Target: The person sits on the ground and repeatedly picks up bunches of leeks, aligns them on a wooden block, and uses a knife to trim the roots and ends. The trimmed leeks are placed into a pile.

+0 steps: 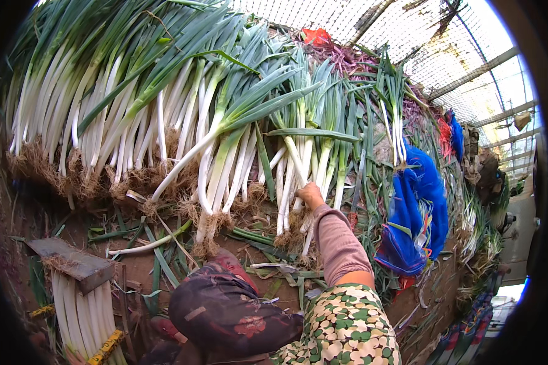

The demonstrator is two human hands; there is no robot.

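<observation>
My right hand (pixel 310 196) reaches forward with its fingers closed around the lower white part of a green onion stalk (pixel 297 157). This stalk stands in a small cluster of green onions (pixel 326 155) at the right end of a long row. Left of the hand, one long green onion (pixel 182 162) lies slantwise over the others, its roots toward me. The large pile of green onions (pixel 105 100) fills the left and middle, with leaves pointing away and brown roots toward me. My left hand is out of view.
A bundle of white stalks (pixel 80 315) with yellow tape (pixel 106 347) stands at lower left under a metal plate (pixel 73 260). A blue bag (pixel 420 205) lies at right, near a few upright green onions (pixel 394 123). Cut leaves litter the soil (pixel 139 264). Netting (pixel 310 13) rises behind.
</observation>
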